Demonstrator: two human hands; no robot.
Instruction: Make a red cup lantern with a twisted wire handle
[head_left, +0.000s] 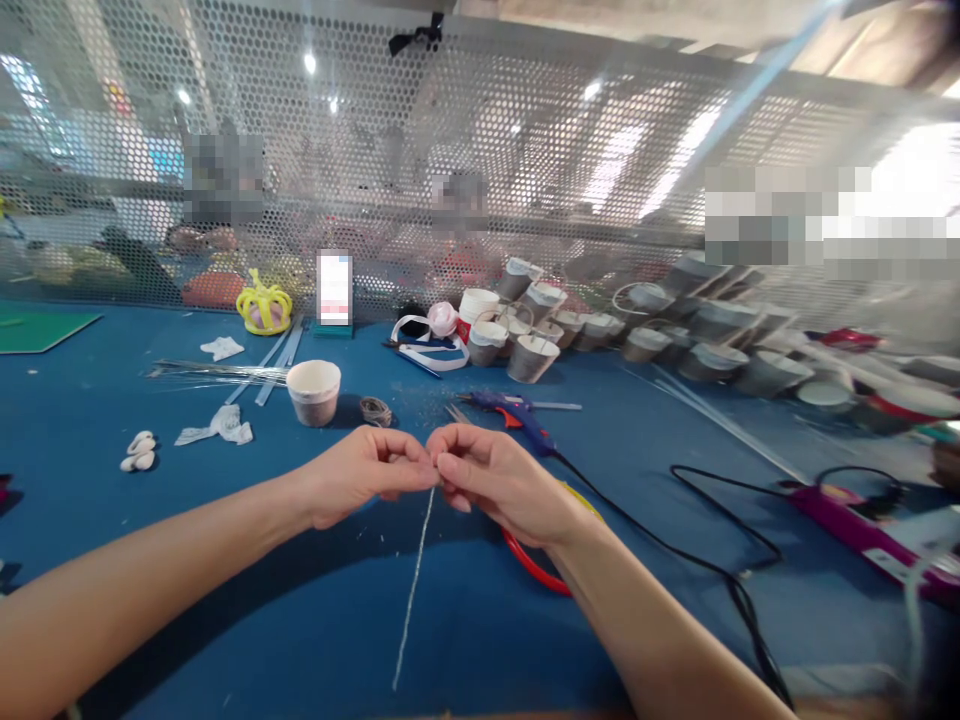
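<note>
My left hand (364,478) and my right hand (499,478) meet fingertip to fingertip above the blue table (225,600). Both pinch the upper end of a thin silvery wire (414,585) that hangs down toward me. The fingers of each hand are closed in a pinch. Just beyond my right hand lies a blue glue gun (517,412) with a black cord (675,545). Under my right wrist a red and yellow ring (532,565) shows partly.
A white paper cup (313,390) and a small wire coil (375,410) sit ahead. Thin rods (217,372), white scraps, a yellow crown (263,305), ribbon and several grey pots (532,355) line the back by a perforated screen. People sit behind it. A magenta power strip (862,525) lies right.
</note>
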